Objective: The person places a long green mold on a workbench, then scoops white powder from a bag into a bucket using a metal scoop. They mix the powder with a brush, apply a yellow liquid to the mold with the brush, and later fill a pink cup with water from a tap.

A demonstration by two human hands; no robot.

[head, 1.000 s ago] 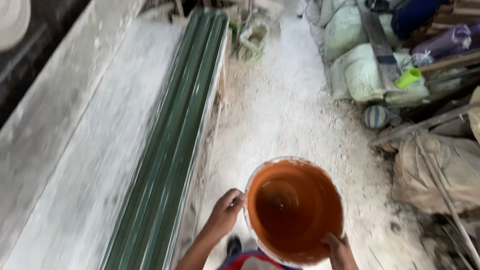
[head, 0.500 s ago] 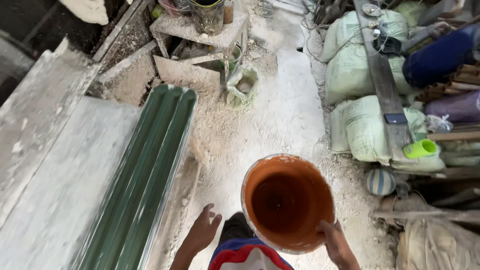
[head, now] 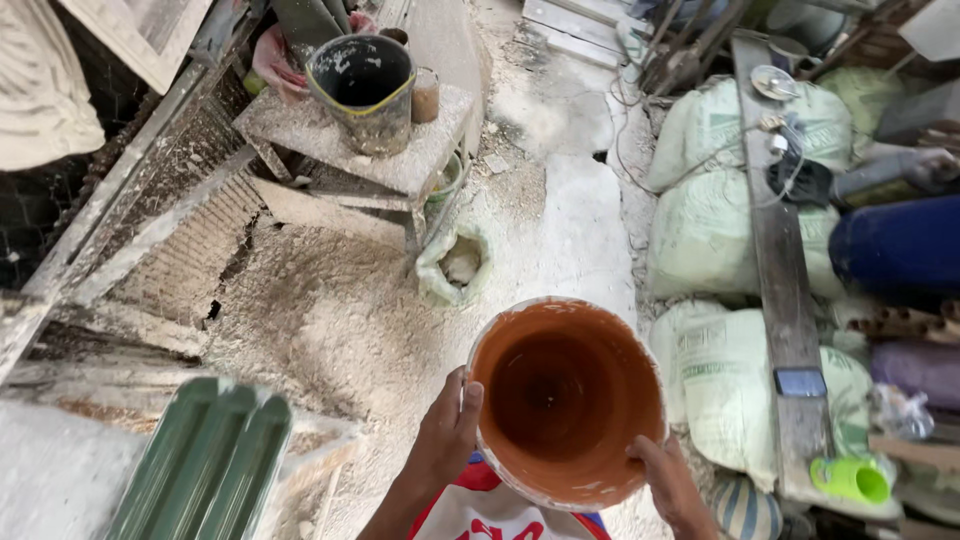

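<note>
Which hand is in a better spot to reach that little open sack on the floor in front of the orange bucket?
Probably the left hand. It grips the orange bucket on its left rim, and the small open sack lies ahead and left of the bucket. The right hand holds the lower right rim, farther away, with the bucket between.

Dirty black bucket [head: 362, 88] upright on dusty surface [head: 300, 135], small jar [head: 425, 95] just beside it. Open sack [head: 455, 265] on floor below surface edge. Green ribbed panels [head: 205, 465] lower left. Pale filled sacks [head: 715, 200] stacked at right, long plank [head: 780, 260] lying across them. Blue drum [head: 895, 245] far right. Green cup [head: 850, 478] near plank's lower end.
</note>
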